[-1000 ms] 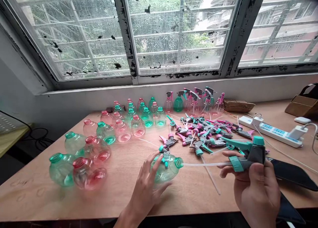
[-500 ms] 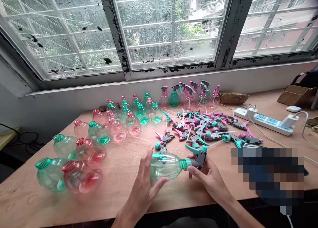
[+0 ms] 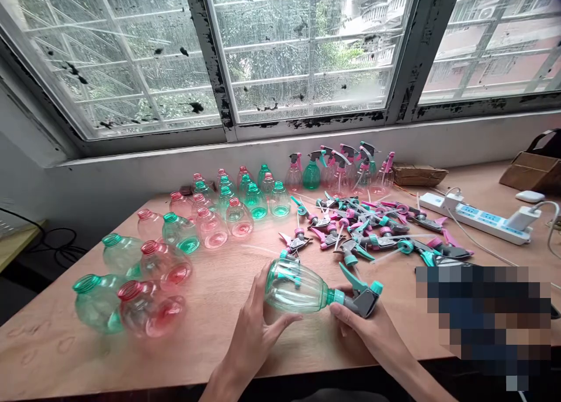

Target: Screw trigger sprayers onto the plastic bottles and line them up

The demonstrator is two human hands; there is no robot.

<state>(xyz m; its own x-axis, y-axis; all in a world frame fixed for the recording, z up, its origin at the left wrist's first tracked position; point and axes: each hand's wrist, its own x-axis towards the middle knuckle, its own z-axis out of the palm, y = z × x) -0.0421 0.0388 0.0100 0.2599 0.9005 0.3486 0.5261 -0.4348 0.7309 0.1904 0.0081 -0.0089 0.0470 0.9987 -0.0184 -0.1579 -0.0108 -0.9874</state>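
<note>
A clear green spray bottle (image 3: 298, 288) lies on its side between my hands, just above the table, its base to the left. My left hand (image 3: 258, 326) is wrapped round the base end, thumb below. On its neck sits a grey-and-teal spray head (image 3: 362, 297), trigger pointing up and away from me. My right hand (image 3: 368, 326) grips the collar of that spray head, thumb on the near side, other fingers hidden behind. Just beyond the bottle lies a loose pile of pink, teal and grey spray heads (image 3: 350, 227).
Open green and red bottles, such as a red one (image 3: 153, 308), stand in rows on the left of the wooden table (image 3: 210, 355). Bottles with spray heads (image 3: 311, 174) line the back. A white power strip (image 3: 477, 218) and a brown box (image 3: 530, 165) are at the right.
The spray head's trigger and nozzle have turned on the bottle's neck and shifted slightly right with my right hand. The view has shifted a little.
</note>
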